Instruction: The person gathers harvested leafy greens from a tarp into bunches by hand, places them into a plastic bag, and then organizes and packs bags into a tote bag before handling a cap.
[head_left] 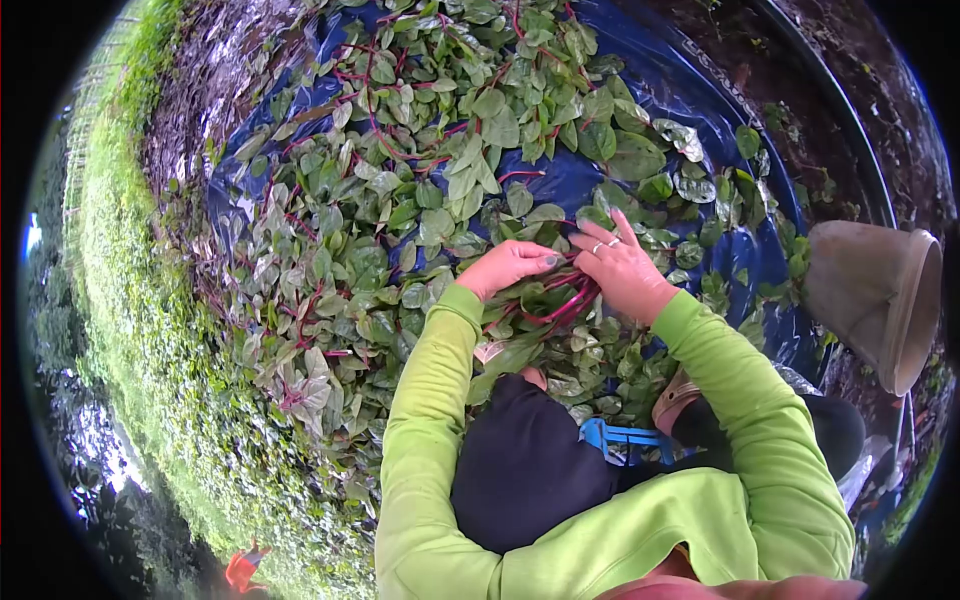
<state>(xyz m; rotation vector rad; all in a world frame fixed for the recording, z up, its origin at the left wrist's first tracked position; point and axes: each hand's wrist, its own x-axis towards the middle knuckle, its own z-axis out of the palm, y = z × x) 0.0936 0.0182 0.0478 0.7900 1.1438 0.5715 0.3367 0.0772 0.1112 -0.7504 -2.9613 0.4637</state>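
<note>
A bunch of red-stemmed Malabar spinach [568,305] lies between my two hands, above my lap. My right hand [625,270], with rings on its fingers, is closed around the stems from the right. From the left, my left hand [510,268] pinches at the upper part of the same bunch, thumb and fingertips together. Leaves and fingers partly hide the held ends. Under and beyond both hands spreads a heap of loose Malabar spinach [440,210], green leaves on magenta stems, on a blue plastic sheet [690,90].
At the right a greyish-brown pot [860,290] lies tipped on its side. Part of a blue plastic stool [630,437] shows by my legs. Bare soil [740,50] borders the sheet at upper right, green plants [150,300] at left. Something orange [243,570] is at lower left.
</note>
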